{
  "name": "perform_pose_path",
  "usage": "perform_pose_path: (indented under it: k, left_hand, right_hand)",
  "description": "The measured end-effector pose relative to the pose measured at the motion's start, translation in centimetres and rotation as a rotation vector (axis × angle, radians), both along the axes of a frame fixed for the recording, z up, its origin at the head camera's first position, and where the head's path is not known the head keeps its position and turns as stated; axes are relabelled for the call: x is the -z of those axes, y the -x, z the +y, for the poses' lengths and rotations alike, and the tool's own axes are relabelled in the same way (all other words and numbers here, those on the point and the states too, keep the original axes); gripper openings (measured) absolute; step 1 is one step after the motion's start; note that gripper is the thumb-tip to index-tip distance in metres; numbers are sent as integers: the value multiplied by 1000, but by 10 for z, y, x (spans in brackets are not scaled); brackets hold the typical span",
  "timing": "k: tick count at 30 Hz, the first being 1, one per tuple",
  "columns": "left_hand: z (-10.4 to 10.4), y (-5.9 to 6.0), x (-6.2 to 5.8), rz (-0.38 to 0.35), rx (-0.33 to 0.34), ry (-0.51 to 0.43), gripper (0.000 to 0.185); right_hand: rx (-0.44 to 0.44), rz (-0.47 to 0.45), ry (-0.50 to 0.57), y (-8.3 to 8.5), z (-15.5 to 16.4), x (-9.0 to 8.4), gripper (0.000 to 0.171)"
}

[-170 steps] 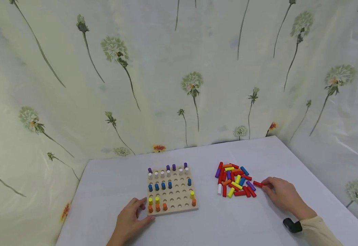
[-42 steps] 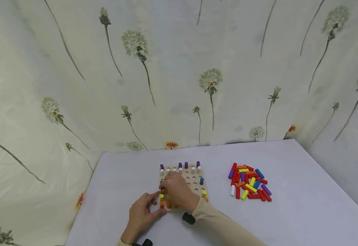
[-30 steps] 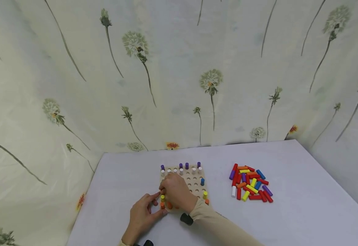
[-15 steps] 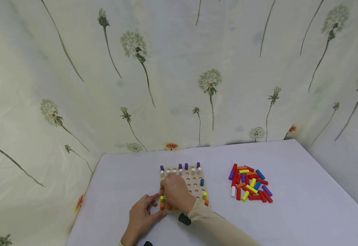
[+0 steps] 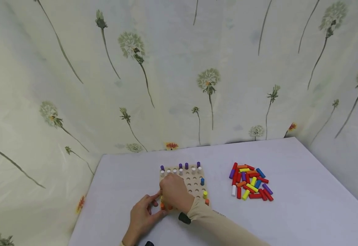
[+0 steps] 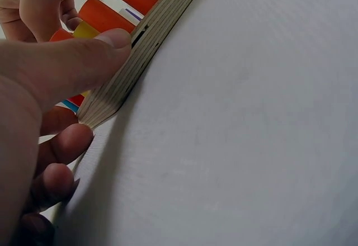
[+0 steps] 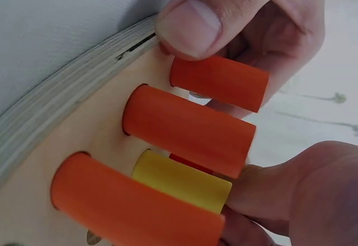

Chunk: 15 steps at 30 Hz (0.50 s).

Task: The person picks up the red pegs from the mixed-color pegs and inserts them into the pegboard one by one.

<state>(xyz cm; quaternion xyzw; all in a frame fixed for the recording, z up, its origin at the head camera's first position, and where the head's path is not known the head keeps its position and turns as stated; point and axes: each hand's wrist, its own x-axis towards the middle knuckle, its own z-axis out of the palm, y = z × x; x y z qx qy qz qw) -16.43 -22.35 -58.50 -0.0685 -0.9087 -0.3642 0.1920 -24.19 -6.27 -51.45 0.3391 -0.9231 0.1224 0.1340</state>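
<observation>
A wooden pegboard (image 5: 192, 187) lies on the table with rows of purple, white, blue, yellow and orange pegs. My left hand (image 5: 142, 213) grips its near-left corner; in the left wrist view the thumb (image 6: 84, 56) presses the front edge. Over the board's left side, my right hand (image 5: 175, 191) pinches a red peg (image 7: 190, 164), which shows in the right wrist view behind a yellow peg (image 7: 182, 181) and a row of orange pegs (image 7: 190, 126). How deep the red peg sits is hidden. From the head, the right hand covers several blue pegs.
To the right of the board lies a loose pile of pegs (image 5: 249, 181), mostly red, with some yellow, blue, purple, orange and one white. A dandelion-patterned curtain (image 5: 179, 75) hangs behind the white table (image 5: 129, 171).
My right hand has carried a red peg from the pile leftward to the board's left column. During the last second it stays there, almost still. My left hand keeps to the board's corner.
</observation>
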Motion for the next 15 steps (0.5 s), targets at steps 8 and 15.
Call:
perform_pose_path:
  k: [8, 15]
  left_hand:
    - [1, 0, -1, -26, 13, -18, 57]
    - [-1, 1, -3, -113, 8, -3, 60]
  right_hand:
    - [-40, -104, 1, 3, 9, -8, 12]
    - [-105, -139, 90, 3, 31, -28, 8]
